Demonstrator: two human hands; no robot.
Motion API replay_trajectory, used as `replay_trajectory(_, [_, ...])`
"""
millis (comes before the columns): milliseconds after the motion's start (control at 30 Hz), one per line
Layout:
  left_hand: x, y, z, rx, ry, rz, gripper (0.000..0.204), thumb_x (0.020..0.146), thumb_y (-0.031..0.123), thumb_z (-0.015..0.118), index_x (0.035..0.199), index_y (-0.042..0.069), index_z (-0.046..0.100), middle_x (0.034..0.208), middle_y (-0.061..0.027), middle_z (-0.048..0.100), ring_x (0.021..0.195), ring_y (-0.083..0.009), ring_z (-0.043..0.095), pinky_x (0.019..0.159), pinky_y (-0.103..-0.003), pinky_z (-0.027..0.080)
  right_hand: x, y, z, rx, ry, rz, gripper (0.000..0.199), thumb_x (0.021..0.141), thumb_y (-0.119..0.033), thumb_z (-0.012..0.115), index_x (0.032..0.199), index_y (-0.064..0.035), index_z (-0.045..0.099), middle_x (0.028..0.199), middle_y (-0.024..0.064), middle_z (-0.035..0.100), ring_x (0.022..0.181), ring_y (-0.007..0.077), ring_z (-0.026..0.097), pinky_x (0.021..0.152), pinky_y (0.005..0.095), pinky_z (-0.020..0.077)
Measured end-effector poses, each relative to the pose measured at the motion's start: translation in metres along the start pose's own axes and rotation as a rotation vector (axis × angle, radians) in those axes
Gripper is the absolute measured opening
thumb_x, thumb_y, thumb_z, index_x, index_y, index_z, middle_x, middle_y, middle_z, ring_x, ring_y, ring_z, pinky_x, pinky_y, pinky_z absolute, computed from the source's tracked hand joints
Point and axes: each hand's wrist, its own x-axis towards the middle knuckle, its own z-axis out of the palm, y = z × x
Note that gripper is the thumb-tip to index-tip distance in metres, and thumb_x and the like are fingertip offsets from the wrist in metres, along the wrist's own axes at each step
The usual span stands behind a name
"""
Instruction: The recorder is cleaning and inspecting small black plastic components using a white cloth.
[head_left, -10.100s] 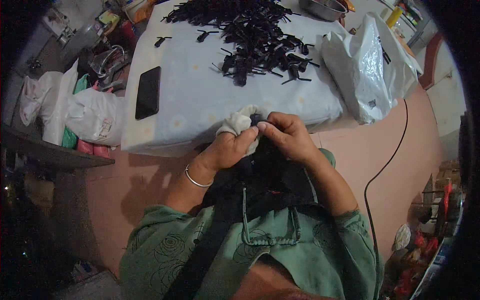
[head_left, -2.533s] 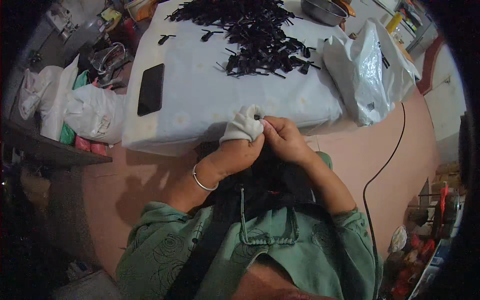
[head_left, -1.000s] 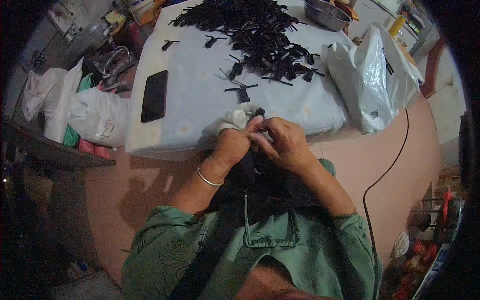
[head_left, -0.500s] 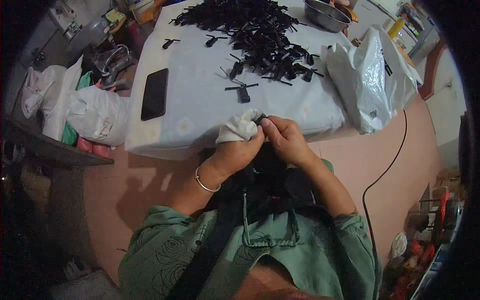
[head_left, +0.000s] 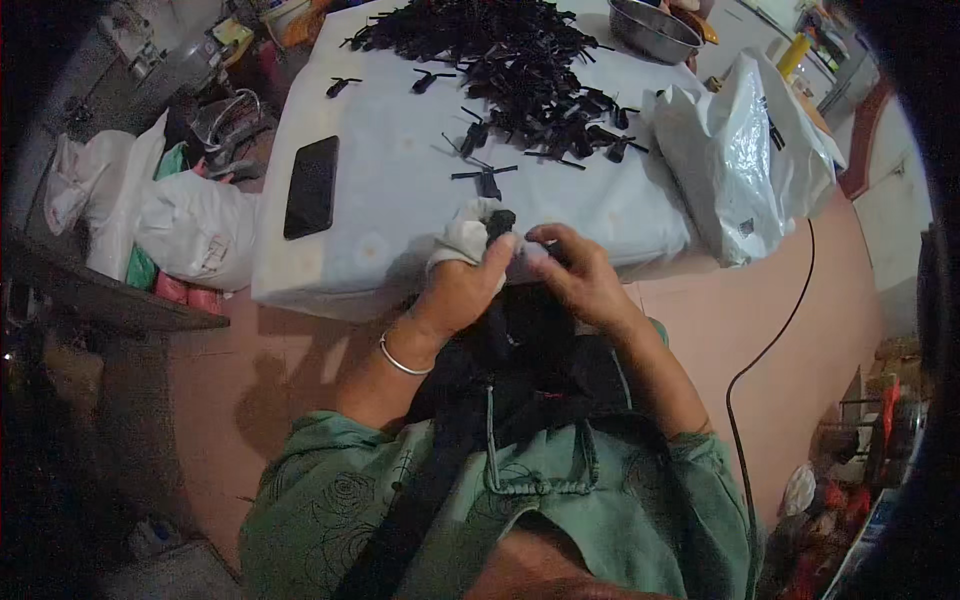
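Item in hand: one small black piece, held at the near edge of the table, just above the lap. We see it poke up between the two hands, dark and stubby; its finer shape is too small to tell.

Left hand: fingers curled and pressed together around a wad of white cloth, thumb tip meeting the black piece from the left. A thin silver bangle sits on this wrist.

Right hand: fingers bent inward, tips pinching toward the black piece from the right, touching the left hand's thumb side. Whether they grip the piece itself or only the cloth, we cannot tell.

On the table, covered in pale sheeting: one loose black piece with a long cross-stem just beyond the hands; a large heap of like black pieces at the far end, with a few strays at its left. A black phone lies flat toward the left edge. A metal bowl stands at the far right corner.

Beside the table: a white plastic bag slumped at its right side; further white bags on the floor at left. A dark cable runs across the pink floor at right.
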Motion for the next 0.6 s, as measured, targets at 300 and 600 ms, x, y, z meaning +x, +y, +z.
replay_trajectory(300, [-0.01,-0.002,0.0,0.0,-0.116,-0.067,0.026,0.087,0.009,0.043,0.113,0.005,0.042,0.076,-0.0014,0.052,0.061,-0.0076,0.048,0.052,-0.023,0.041,0.001,-0.007,-0.008,-0.183,-0.132,-0.082,0.014,0.082,-0.011,0.056,0.085,0.0026,0.057,0.069,0.0063,0.057,0.064,0.0082,0.049,0.06,0.024,0.0431])
replay_trajectory(600, [-0.008,-0.003,-0.003,-0.165,-0.17,-0.153,0.02,0.084,0.008,0.046,0.103,0.002,0.047,0.082,-0.001,0.052,0.072,-0.0089,0.048,0.063,-0.023,0.042,0.005,-0.014,0.003,-0.045,-0.19,0.073,0.021,0.086,-0.016,0.051,0.074,0.0012,0.052,0.064,-0.0008,0.05,0.061,0.0051,0.04,0.054,0.0224,0.0368])
